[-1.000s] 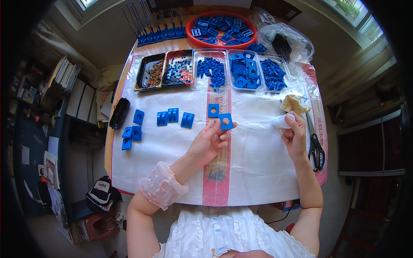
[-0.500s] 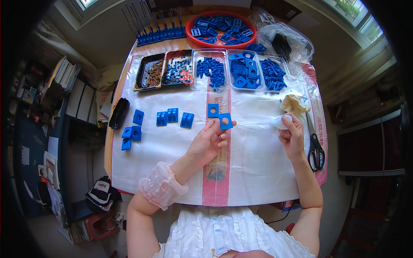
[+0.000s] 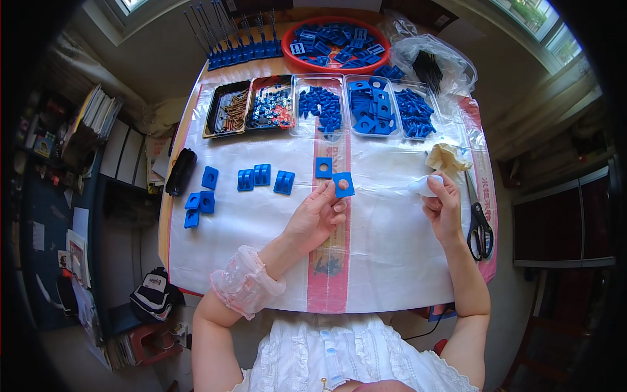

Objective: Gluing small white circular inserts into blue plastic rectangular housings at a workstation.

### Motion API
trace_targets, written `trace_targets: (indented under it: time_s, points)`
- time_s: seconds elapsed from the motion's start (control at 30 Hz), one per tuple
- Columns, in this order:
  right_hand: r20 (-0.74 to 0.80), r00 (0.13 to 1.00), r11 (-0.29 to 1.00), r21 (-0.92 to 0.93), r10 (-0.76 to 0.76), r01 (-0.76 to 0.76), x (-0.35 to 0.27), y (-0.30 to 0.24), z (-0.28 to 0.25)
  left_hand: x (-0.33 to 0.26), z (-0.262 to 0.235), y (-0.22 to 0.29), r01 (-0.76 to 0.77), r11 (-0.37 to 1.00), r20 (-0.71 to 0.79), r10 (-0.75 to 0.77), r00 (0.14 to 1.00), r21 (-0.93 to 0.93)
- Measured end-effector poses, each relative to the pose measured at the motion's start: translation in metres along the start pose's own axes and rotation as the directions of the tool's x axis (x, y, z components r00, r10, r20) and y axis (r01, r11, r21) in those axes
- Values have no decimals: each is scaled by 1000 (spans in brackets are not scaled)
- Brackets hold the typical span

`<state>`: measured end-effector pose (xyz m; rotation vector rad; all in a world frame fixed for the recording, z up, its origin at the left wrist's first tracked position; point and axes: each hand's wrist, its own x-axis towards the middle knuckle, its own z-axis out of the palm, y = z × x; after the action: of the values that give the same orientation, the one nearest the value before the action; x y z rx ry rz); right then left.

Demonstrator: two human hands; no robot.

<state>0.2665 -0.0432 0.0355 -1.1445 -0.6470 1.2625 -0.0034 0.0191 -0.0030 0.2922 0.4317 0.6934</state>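
Observation:
My left hand (image 3: 318, 214) pinches a square blue plastic plate (image 3: 349, 190) with a round hole by its edge, thumb and fingertips closed on it. A similar blue plate (image 3: 323, 175) lies flat just beyond it. In my closed right hand (image 3: 444, 208) is a small white squeeze bottle (image 3: 423, 187), lying sideways. Its thin nozzle points left toward the held plate; where the tip ends is hard to make out. To the left, several blue pieces with raised ribs (image 3: 261, 174) stand in a loose row, and several blue plates (image 3: 206, 202) lie beyond them.
Along the back are trays of screws (image 3: 236, 117), nuts (image 3: 271, 104) and blue parts (image 3: 320, 108). Behind them stand a red basin (image 3: 287, 53) of blue pieces and a spring rack (image 3: 245, 55). Scissors (image 3: 482, 232) and a crumpled cloth (image 3: 447, 158) lie right, a black case (image 3: 181, 172) left.
The blue plate in my left hand has shifted and turned very slightly. My right hand and the bottle look unchanged.

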Motion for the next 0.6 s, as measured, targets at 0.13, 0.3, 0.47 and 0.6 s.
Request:
trace_targets:
  time_s: [0.13,0.3,0.47,0.6]
  points:
    - [10,1000,1000,-3,-2,2,0,0,-1,0,-1,0,-3,1000,4,3,1000,-2]
    - [7,1000,1000,-7,-7,8,0,1,-1,0,0,0,2,1000,8,-2,1000,9]
    - [2,1000,1000,-1,-8,8,1,1,-1,0,0,0,0,1000,12,0,1000,15]
    - [8,1000,1000,1,-7,7,1,2,-2,0,-1,0,0,1000,12,0,1000,15]
